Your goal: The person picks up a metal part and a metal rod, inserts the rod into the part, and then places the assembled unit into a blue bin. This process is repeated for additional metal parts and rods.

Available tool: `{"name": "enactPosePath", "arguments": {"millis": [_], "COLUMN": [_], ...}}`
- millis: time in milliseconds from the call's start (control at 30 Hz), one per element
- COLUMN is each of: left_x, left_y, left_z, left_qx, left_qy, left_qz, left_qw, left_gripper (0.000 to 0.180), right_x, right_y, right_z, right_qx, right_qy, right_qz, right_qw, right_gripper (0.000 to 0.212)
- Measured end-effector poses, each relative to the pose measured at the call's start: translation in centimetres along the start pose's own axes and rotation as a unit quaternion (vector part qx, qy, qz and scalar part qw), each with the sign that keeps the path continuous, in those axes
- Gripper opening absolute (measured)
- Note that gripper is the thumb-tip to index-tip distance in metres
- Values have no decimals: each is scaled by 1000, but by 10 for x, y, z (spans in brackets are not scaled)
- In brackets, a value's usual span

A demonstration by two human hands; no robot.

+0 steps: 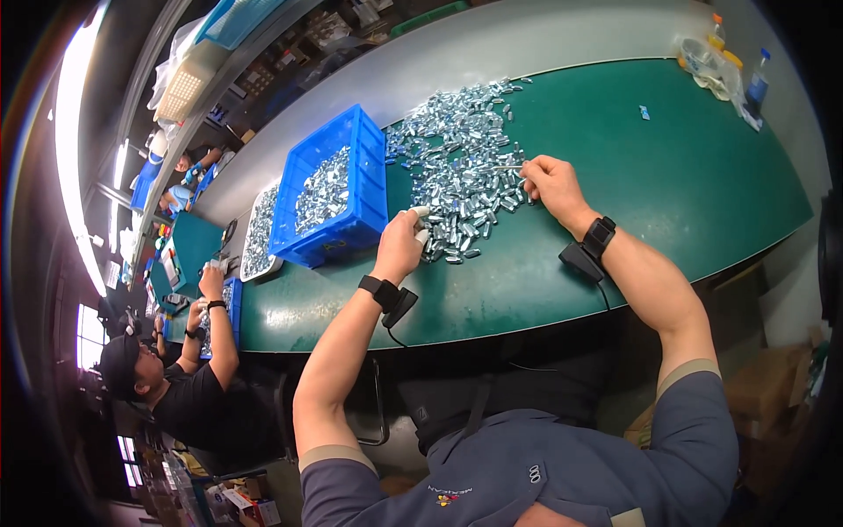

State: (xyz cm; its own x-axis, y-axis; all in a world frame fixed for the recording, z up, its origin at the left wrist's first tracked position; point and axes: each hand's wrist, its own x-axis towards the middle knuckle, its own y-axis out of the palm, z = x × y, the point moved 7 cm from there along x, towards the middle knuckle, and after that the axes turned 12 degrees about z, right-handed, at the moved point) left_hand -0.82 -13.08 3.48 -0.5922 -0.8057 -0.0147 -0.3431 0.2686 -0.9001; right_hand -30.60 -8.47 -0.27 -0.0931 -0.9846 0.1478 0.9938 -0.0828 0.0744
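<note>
Silvery metal parts (465, 176) under pinched right hand (551, 186), left hand (399, 246) fingers (420, 212) touching.

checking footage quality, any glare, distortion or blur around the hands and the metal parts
Head view: fisheye bends the green table edge, dark vignette at the rim; window glare blows out the left side; the pile of metal parts glints; left hand and right hand reasonably sharp.

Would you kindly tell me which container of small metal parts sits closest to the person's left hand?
The deep blue bin, just left of the left hand; the shallow white tray lies beyond it.
</note>
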Motion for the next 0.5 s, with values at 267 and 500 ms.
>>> {"name": "enactPosePath", "arguments": {"millis": [267,500], "left_x": [-51,-104], "left_y": [-17,-9], "left_z": [18,47], "left_qx": [-121,-245], "left_qy": [-33,-87], "left_qz": [-102,-160], "left_qw": [987,952], "left_gripper": [28,22], "right_x": [0,4], "right_y": [-4,-1], "right_z": [-5,-3], "right_qx": [-5,-12], "right_qy": [2,0], "right_qz": [-2,6], "right_qw": [1000,1000], "right_gripper": [26,27]}}
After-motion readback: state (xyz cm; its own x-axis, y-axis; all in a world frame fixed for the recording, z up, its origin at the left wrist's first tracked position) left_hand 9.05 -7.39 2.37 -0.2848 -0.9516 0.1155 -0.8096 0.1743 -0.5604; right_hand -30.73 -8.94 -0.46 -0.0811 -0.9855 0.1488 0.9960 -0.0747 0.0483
